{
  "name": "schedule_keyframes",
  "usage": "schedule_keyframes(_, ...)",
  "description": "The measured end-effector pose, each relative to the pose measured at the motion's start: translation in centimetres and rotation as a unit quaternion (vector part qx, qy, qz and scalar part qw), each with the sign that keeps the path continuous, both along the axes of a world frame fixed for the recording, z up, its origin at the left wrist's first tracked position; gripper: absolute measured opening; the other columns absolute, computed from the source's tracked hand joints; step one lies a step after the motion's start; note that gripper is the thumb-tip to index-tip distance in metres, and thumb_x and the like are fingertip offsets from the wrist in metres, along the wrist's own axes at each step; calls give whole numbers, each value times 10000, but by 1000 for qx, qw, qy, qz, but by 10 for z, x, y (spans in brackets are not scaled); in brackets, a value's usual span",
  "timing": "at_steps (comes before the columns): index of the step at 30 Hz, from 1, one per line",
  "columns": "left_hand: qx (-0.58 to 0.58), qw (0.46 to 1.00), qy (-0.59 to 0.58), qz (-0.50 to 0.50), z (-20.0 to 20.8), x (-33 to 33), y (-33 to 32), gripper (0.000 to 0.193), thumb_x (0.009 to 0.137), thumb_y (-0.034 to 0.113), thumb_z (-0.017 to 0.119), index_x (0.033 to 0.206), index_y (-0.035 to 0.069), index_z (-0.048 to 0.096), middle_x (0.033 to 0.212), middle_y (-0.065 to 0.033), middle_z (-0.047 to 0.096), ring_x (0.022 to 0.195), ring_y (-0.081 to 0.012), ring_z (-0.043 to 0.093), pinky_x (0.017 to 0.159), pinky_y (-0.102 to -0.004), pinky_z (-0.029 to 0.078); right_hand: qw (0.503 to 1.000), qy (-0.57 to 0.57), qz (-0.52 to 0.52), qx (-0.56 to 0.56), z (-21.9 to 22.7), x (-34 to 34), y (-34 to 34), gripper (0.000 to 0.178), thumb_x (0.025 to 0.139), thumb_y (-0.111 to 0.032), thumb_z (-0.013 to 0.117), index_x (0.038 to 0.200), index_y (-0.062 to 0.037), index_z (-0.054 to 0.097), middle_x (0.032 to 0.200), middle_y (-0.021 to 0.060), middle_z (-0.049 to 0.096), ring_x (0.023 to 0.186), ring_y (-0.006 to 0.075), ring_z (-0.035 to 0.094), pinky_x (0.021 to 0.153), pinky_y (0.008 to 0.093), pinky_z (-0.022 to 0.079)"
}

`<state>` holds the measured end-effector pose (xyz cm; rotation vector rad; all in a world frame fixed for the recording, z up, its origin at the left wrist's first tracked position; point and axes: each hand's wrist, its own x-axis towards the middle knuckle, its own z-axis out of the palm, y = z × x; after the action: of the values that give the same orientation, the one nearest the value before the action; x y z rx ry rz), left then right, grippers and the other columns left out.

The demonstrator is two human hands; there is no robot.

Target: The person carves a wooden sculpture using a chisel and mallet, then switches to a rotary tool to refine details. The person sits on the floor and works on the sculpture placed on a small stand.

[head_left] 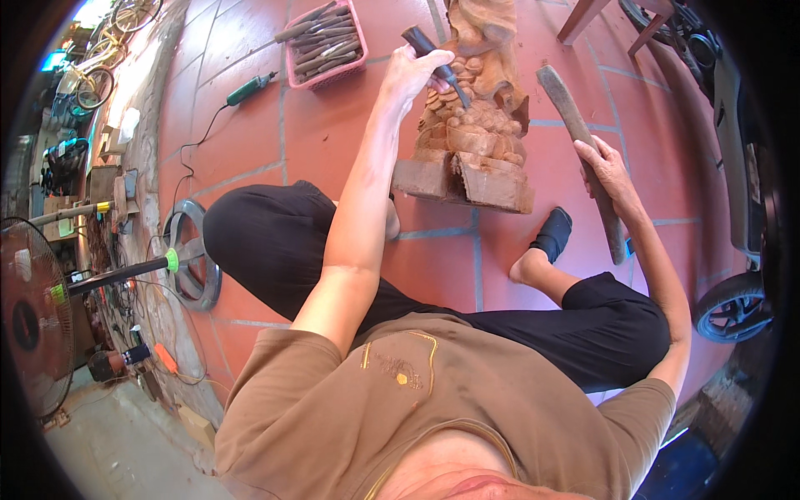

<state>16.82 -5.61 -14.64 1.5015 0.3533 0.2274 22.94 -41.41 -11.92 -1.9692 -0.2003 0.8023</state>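
Observation:
A brown wood carving (479, 137) lies on the tiled floor in front of me, with a blocky base at its near end and rounded, clustered shapes further up. My left hand (410, 77) is closed around a carving chisel (445, 70) with a dark handle. The chisel slants down to the right, its tip at the clustered shapes; whether it touches the wood I cannot tell. To the right of the carving, my right hand (612, 173) grips a long, slightly curved wooden stick (571, 112) near its middle. The stick is apart from the chisel.
A pink basket (337, 75) full of carving tools stands at the far left, beside a green corded power tool (250, 88). A standing fan (37, 317) is on the left. A wheel (733, 307) shows at right, wooden legs (579, 21) at the back.

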Motion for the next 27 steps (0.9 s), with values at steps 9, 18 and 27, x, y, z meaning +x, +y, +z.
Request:
schedule_keyframes(9, -66, 997, -25, 19, -11, 2, 2, 204, 882, 158, 736, 868, -37, 678, 705, -131, 689, 504, -161, 637, 465, -272, 542, 1000, 18, 5, -8, 0, 2, -1, 361, 936, -472, 661, 986, -122, 587, 639, -36, 480, 501, 64, 484, 444, 235, 401)
schedule_keyframes(18, -102, 994, -29, 18, -21, 0, 6, 216, 869, 161, 741, 887, -49, 696, 709, -137, 695, 517, -181, 650, 470, -282, 553, 1000, 15, 3, -15, -3, 3, -2, 335, 950, -451, 647, 968, -124, 572, 628, -35, 482, 485, 67, 483, 430, 237, 404)
schedule_keyframes(27, -184, 977, -113, 6, 10, 16, -41, 215, 886, 205, 750, 891, 7, 666, 728, -129, 703, 567, -211, 688, 514, -300, 588, 997, -45, 6, -62, -17, 17, -30, 428, 948, -423, 658, 1206, -83, 622, 653, -47, 472, 524, 62, 487, 458, 236, 404)
